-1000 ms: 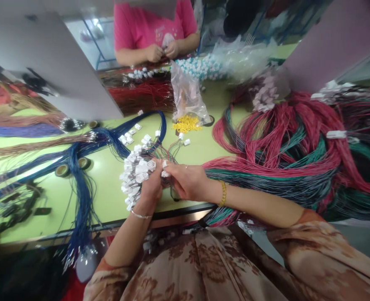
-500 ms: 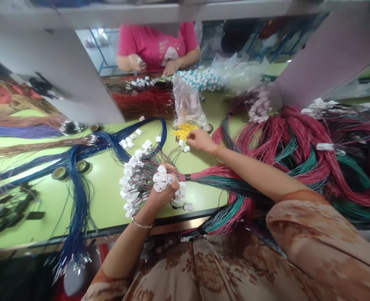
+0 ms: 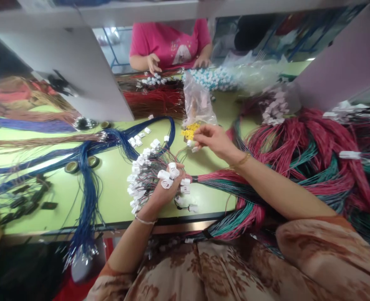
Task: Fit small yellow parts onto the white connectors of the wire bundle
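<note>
1. White connectors (image 3: 169, 175), a small bunch, are up off the counter (image 3: 213, 205), gripped in the left hand (image 3: 164, 193), with their faces pointing up toward my head camera.
2. I see that left hand closed around them, the wrist near the counter's front edge.
3. Just left of it I have a larger fan of white plugs (image 3: 137, 177) on thin wires, spread over the counter.
4. To its right, a wire bundle (image 3: 222, 179) in red, green and black runs off under the right forearm.
5. My view shows the right hand (image 3: 214, 142) reaching forward, thumb and fingertips drawn together beside the yellow pieces (image 3: 189, 131); the picture is soft there, so I cannot tell whether anything is pinched between them.
6. Behind that pile I make out a clear plastic bag (image 3: 199, 102).
7. Over on the left I see blue wires (image 3: 89, 184) hanging past the front edge, and two tape rolls (image 3: 71, 167) next to them.
8. Across the counter I see a co-worker in a pink shirt (image 3: 169, 42), hands above other connectors.
</note>
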{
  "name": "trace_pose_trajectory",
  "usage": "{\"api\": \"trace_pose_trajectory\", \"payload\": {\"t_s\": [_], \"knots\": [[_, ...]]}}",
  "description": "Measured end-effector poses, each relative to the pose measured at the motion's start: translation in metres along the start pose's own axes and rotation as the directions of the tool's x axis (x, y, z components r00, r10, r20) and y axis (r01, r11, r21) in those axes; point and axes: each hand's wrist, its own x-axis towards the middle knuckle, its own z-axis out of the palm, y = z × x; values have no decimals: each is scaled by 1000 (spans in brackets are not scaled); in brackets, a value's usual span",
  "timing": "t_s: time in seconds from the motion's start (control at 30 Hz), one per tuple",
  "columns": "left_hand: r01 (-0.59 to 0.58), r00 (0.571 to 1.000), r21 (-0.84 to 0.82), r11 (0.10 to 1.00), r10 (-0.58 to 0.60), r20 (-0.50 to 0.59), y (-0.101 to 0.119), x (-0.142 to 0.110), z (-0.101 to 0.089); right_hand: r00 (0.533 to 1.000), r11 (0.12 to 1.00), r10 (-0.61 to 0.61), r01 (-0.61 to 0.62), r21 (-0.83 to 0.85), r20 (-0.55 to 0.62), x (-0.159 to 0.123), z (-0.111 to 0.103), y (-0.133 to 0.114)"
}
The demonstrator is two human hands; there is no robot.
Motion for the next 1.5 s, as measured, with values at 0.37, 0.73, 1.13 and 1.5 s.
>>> {"api": "trace_pose_trajectory", "payload": {"t_s": [0.37, 0.73, 1.13, 1.5], "knots": [[-133, 987, -50, 990, 137, 90, 16, -2, 0, 934, 959, 0, -102, 264, 358, -66, 58, -29], [-47, 987, -375, 926, -14, -159, 9, 1, 1, 988, 975, -16, -18, 222, 151, -85, 70, -11], [-39, 967, -467, 883, -84, -240, 4, 6, 2, 844, 811, -537, 519, -272, 10, -88, 68, -14], [-102, 956, -350, 931, -6, -294, -4, 5, 2, 807, 666, -577, 555, -498, 127, -92, 69, -17]]}}
